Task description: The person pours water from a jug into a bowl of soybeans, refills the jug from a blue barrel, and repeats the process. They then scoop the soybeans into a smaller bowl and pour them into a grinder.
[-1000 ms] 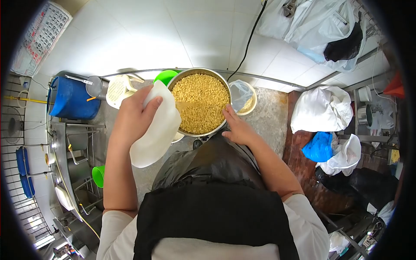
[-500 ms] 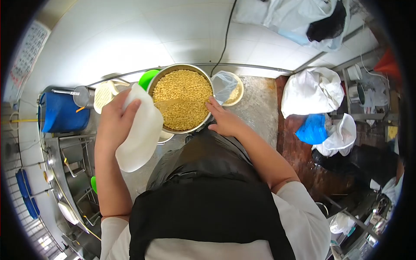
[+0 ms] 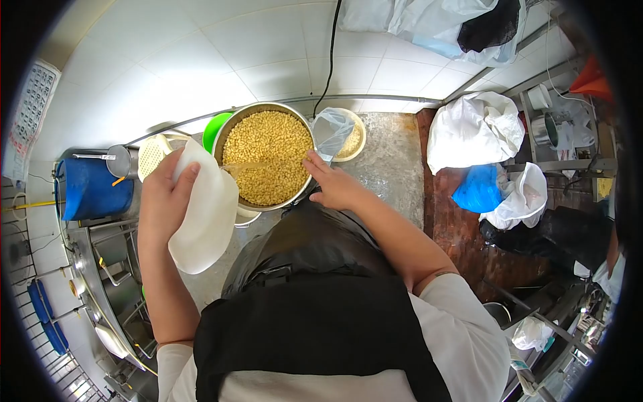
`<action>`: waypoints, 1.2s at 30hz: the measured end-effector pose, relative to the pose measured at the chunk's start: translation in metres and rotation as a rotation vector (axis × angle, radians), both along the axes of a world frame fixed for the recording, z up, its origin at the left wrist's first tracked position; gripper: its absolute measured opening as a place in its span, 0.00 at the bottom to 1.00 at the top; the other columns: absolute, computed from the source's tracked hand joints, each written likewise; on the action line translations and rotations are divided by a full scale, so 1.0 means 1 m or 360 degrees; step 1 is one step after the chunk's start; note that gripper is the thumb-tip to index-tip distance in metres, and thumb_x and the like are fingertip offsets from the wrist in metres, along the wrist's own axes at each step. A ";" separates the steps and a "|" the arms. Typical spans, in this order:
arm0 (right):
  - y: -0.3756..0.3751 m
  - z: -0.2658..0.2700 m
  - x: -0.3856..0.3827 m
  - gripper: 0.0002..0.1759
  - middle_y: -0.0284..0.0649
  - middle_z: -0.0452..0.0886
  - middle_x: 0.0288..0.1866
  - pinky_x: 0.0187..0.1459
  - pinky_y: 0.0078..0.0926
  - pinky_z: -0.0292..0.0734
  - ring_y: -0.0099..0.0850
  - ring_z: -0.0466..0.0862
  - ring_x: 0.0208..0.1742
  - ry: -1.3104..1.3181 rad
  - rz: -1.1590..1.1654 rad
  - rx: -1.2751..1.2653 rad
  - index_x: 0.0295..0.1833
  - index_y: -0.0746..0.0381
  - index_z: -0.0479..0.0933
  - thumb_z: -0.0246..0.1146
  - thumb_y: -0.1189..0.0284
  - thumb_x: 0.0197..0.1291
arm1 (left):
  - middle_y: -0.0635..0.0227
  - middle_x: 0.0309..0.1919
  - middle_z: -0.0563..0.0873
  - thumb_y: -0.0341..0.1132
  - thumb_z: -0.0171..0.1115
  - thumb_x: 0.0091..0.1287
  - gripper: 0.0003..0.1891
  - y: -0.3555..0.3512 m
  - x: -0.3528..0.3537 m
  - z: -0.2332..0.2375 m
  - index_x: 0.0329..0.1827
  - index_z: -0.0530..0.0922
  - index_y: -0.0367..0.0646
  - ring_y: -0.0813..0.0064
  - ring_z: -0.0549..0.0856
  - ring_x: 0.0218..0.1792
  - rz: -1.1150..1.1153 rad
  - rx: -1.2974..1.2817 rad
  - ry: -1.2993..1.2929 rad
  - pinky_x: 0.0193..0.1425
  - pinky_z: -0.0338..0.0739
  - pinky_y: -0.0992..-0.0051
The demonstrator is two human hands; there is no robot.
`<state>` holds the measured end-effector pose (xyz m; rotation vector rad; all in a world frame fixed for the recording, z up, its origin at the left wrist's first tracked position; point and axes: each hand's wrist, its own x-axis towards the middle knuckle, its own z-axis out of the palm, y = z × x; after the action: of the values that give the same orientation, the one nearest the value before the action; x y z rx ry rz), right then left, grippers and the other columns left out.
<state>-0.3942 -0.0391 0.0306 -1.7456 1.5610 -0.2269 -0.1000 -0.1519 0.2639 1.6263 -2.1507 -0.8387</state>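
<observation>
A large metal pot (image 3: 231, 125) full of pale yellow beans (image 3: 268, 144) stands near the wall. My left hand (image 3: 171, 191) is closed on the rim of a white container (image 3: 204, 228), which is tilted toward the pot. Liquid runs from its lip onto the beans. On the pot's right rim rests my right hand (image 3: 335, 184), fingers spread, beside a clear plastic bag (image 3: 330, 130).
Behind the bag sits a cream bowl (image 3: 362, 137). A green basin (image 3: 213, 128), a perforated cream basket (image 3: 154, 153) and a blue bin (image 3: 97, 189) stand left. White sacks (image 3: 475, 130) and a blue bag (image 3: 477, 190) lie right.
The whole view has shifted, so the pot and both hands appear slightly further left. The left hand still holds the tilted container and the right hand stays at the rim.
</observation>
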 end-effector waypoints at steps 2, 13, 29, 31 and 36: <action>0.001 -0.004 0.000 0.56 0.41 0.39 0.96 0.79 0.51 0.73 0.61 0.71 0.81 -0.0004 -0.0007 -0.0040 0.92 0.55 0.49 0.75 0.62 0.66 | 0.51 0.51 0.94 0.39 0.67 0.80 0.22 0.000 0.000 0.001 0.70 0.83 0.35 0.67 0.92 0.49 -0.0002 0.0018 0.0035 0.58 0.85 0.67; 0.001 -0.011 -0.003 0.54 0.37 0.41 0.96 0.78 0.53 0.73 0.64 0.71 0.81 -0.0087 -0.0010 -0.0049 0.91 0.51 0.52 0.75 0.62 0.66 | 0.61 0.48 0.93 0.35 0.65 0.80 0.20 0.001 -0.007 0.008 0.69 0.83 0.32 0.77 0.89 0.46 -0.0043 -0.0072 -0.0064 0.54 0.85 0.73; 0.003 -0.005 -0.006 0.53 0.37 0.43 0.96 0.71 0.51 0.80 0.60 0.82 0.68 -0.0070 -0.0008 -0.0082 0.90 0.53 0.55 0.76 0.62 0.64 | 0.62 0.51 0.92 0.38 0.64 0.82 0.21 0.001 -0.007 -0.002 0.71 0.82 0.33 0.78 0.89 0.48 -0.0020 0.0064 -0.0074 0.55 0.83 0.74; 0.003 -0.013 -0.006 0.54 0.36 0.42 0.96 0.70 0.51 0.81 0.58 0.83 0.66 -0.0085 0.0023 -0.0158 0.90 0.52 0.54 0.75 0.62 0.64 | 0.63 0.51 0.92 0.39 0.64 0.82 0.21 0.002 -0.010 -0.004 0.70 0.83 0.33 0.78 0.88 0.48 -0.0032 0.0049 -0.0067 0.55 0.83 0.74; 0.002 -0.018 -0.009 0.54 0.34 0.41 0.96 0.70 0.52 0.81 0.60 0.82 0.67 -0.0094 0.0045 -0.0135 0.91 0.52 0.53 0.75 0.62 0.65 | 0.58 0.49 0.93 0.38 0.65 0.82 0.21 0.002 -0.016 -0.003 0.70 0.82 0.32 0.74 0.91 0.48 0.0006 0.0079 -0.0060 0.56 0.85 0.70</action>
<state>-0.4028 -0.0369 0.0130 -1.8086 1.5029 -0.3320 -0.1164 -0.1496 0.2613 1.6823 -2.1679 -0.8739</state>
